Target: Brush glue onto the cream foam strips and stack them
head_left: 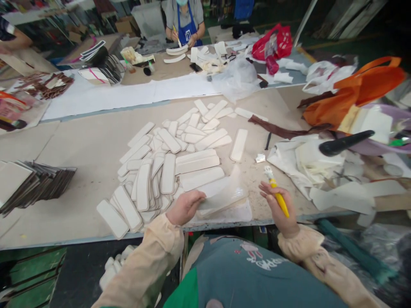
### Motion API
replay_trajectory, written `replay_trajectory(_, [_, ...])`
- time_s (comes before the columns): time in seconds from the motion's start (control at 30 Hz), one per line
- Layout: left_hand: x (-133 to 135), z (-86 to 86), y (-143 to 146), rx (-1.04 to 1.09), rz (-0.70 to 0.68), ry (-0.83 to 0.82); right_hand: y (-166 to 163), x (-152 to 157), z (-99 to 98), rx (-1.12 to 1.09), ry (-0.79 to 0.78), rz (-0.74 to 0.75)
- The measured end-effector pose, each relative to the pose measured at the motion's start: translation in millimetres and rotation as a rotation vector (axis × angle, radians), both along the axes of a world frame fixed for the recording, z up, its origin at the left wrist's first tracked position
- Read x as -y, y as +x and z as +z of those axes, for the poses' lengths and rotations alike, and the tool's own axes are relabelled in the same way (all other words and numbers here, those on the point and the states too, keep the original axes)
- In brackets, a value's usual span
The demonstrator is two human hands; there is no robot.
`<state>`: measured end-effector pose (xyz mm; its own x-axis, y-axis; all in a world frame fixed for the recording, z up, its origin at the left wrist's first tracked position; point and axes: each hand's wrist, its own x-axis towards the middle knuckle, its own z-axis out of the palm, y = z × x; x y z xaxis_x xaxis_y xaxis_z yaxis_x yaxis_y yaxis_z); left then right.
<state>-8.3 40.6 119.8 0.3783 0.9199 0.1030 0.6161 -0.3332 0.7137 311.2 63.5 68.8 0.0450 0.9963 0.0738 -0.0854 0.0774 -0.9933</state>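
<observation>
My left hand [186, 207], at the table's front edge, pinches the left end of a pale strip [224, 192], smeared by motion. Beneath that strip lie more white pieces and a pale sheet [245, 212]. A brush with a yellow handle [281, 202] rests in my right hand [282, 209], its whitish tip pointing away from me. Its fingers are partly spread around the handle. Left of and beyond my left hand spreads a heap of white rounded strips [168, 141]. One single strip [239, 145] lies apart to the right of the heap.
A stack of dark-edged boards [32, 184] stands at left. To the right are a white container [316, 156] with a black handle [346, 143], an orange bag [359, 92] and a brown cloth strip [282, 129]. Across the table a person in a blue apron [186, 28] works with a brush.
</observation>
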Motion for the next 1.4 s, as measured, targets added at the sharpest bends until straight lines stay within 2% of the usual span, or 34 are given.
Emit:
replay_trajectory(0.1, [31,-6.8,28,0.141,0.028,-0.173,-2,3,-3.5,-0.033,-0.110,0.084])
replay_trajectory(0.23, [62,-37.3,47,0.243,0.191,-0.391,1,12,-12.7,0.091,-0.162,0.014])
replay_trajectory(0.33, [77,-60.3,48,0.410,0.381,-0.583,4,13,-24.3,0.133,-0.167,-0.062])
replay_trajectory(0.4, [84,-72.5,44,0.627,0.511,-0.727,3,10,-33.4,0.153,-0.184,-0.070])
replay_trajectory(0.5, [89,-84.2,35,0.938,0.604,-0.876,-4,0,-45.6,0.187,-0.181,-0.050])
replay_trajectory(0.57, [87,-87.3,31,1.002,0.647,-0.884,-10,-8,-51.1,0.217,-0.159,-0.021])
replay_trajectory(0.83, [53,-84.9,26,0.784,0.782,-0.709,-27,-45,-59.1,0.320,-0.063,0.042])
replay_trajectory(0.93, [45,-90.2,23,0.576,0.896,-0.690,-28,-56,-64.1,0.471,-0.005,0.072])
replay_trajectory(1.1, [44,-105.3,18,0.194,0.980,-0.679,-34,-63,-77.4,0.631,0.079,0.161])
replay_trajectory(1.4, [54,-127.0,20,0.144,1.016,-0.670,-39,-61,-91.8,0.706,0.089,0.198])
